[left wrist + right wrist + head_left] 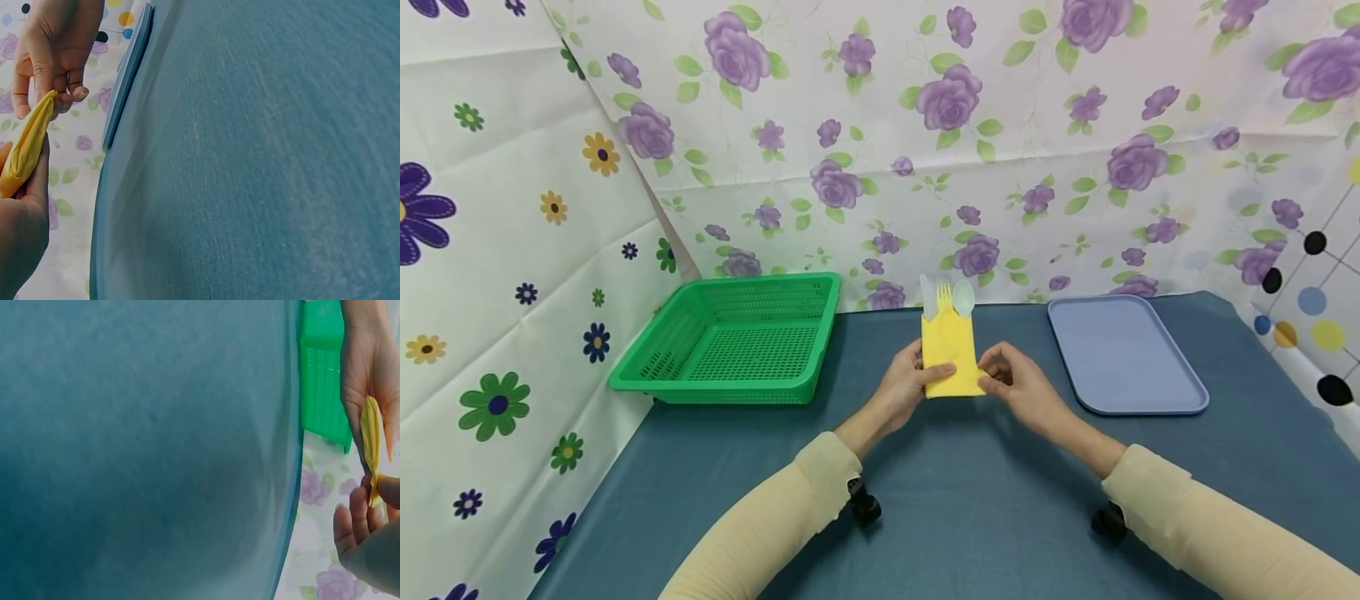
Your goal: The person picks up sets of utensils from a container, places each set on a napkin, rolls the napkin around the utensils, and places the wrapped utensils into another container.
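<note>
A folded yellow napkin (949, 350) is held up above the table, with a clear plastic knife (928, 297), a yellow fork (943, 297) and a pale translucent spoon (963, 297) sticking out of its top. My left hand (904, 383) grips the napkin's left side, thumb across the front. At its lower right corner, my right hand (1019, 385) pinches the yellow edge between thumb and fingers. In the left wrist view the napkin (28, 147) appears edge-on between both hands. The right wrist view also shows the napkin (371, 440) from its folded bottom; the cutlery is hidden there.
A green perforated basket (737, 387) stands at the back left of the blue cloth-covered table (955, 517). On the right lies a blue-grey tray (1131, 354). Flower-patterned sheets (850, 125) hang behind and at the left.
</note>
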Available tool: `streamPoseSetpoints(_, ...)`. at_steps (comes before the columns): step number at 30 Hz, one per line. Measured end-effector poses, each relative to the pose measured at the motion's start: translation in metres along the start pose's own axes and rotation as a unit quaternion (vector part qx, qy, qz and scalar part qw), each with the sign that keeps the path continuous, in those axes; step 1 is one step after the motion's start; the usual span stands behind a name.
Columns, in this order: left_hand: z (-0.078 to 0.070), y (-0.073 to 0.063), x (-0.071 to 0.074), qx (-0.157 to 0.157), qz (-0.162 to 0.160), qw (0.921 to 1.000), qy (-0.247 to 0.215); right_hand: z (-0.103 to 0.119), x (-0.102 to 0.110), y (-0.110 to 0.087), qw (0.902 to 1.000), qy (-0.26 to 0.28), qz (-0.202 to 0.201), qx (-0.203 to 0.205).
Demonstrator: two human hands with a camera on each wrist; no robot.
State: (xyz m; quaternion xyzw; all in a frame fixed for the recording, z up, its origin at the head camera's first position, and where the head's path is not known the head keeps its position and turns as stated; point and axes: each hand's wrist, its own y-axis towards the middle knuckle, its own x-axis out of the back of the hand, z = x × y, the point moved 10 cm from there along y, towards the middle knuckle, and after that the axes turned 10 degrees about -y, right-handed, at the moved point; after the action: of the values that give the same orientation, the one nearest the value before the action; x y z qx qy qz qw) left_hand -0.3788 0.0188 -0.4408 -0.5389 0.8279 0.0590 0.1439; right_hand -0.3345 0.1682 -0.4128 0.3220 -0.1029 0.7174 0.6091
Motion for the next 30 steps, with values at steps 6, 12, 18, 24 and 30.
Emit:
streamPoseSetpoints(6, -0.002, 0.001, 0.001, -0.011, 0.000, 0.9999, 0.009, 0.007, 0.002, -0.008, 0.9916, -0.105, -0.076, 0.007)
streamPoseSetpoints(12, -0.005, 0.000, 0.000, -0.024, -0.001, 0.9996, 0.017, 0.020, 0.005, -0.012, 0.9753, -0.181, -0.126, 0.015)
streamPoseSetpoints(18, -0.007, -0.001, -0.001, -0.033, -0.004, 0.9992, 0.022, 0.023, 0.004, -0.013, 0.9696, -0.213, -0.121, 0.008)
streamPoseSetpoints(24, -0.005, 0.000, -0.001, -0.032, -0.002, 0.9993, 0.019, 0.022, 0.003, -0.013, 0.9753, -0.187, -0.116, 0.014)
streamPoseSetpoints(30, -0.003, 0.000, -0.001, -0.030, -0.001, 0.9992, 0.025, 0.014, 0.006, -0.011, 0.9867, -0.113, -0.116, 0.000)
